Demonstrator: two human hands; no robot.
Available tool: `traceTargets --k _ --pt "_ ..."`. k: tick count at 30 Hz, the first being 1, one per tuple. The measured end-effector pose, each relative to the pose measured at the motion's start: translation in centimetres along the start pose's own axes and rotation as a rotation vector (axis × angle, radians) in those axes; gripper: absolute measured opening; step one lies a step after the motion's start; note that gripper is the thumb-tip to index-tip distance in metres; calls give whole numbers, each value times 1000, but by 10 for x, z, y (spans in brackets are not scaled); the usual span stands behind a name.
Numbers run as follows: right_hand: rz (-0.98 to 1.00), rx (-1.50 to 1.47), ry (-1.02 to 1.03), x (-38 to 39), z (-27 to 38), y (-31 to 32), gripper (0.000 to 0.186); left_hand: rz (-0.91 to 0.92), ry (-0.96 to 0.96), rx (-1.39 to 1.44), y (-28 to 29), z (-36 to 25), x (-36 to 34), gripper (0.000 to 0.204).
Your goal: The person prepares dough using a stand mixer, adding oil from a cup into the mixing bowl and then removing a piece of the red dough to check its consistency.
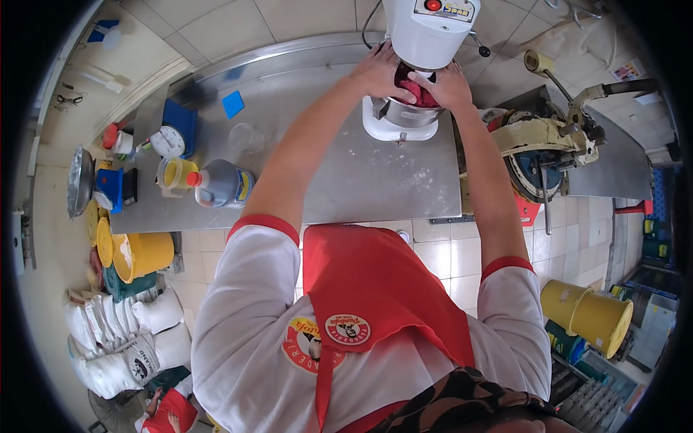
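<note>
At the far edge of the steel bench (339, 184) stands a white stand mixer (426, 40) with a red button. Under its head sits a steel mixing bowl (410, 115), and deep pink-red dough (419, 94) shows inside. My left hand (381, 74) grips the bowl's left side, its thumb pointing inward across the rim. On the opposite side my right hand (449, 86) holds the bowl the same way, thumb near the dough. Some fingertips of both hands are hidden behind the bowl and mixer head. Flour dusts the bench near the white mixer base (401, 132).
Left on the bench are a blue scraper (233, 105), a clear round container (246, 137), a red-capped jug (222, 184), a yellow measuring jug (175, 175) and a blue scale (180, 126). A heavy machine (538, 155) stands right. Another person (171, 411) is lower left, near white sacks (137, 339).
</note>
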State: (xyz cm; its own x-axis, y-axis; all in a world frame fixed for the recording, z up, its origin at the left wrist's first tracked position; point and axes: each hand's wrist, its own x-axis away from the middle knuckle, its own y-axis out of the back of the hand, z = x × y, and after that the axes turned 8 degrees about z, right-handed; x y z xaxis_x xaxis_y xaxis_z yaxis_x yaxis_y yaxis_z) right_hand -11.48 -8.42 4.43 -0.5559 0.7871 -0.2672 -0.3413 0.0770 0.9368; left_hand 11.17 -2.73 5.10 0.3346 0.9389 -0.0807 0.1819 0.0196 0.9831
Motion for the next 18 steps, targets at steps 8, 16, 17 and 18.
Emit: traceTargets --k 8,16,17,18 --pt "228 -12 -47 -3 8 11 104 48 74 6 -2 -1 -5 144" --pt "166 -13 -38 -5 2 4 104 -35 83 29 -11 4 -13 142" --pt "165 -15 -34 -7 3 5 104 -49 95 17 -13 5 -13 143" --pt "166 -15 -40 -7 2 5 105 -60 103 7 -14 4 -13 143"
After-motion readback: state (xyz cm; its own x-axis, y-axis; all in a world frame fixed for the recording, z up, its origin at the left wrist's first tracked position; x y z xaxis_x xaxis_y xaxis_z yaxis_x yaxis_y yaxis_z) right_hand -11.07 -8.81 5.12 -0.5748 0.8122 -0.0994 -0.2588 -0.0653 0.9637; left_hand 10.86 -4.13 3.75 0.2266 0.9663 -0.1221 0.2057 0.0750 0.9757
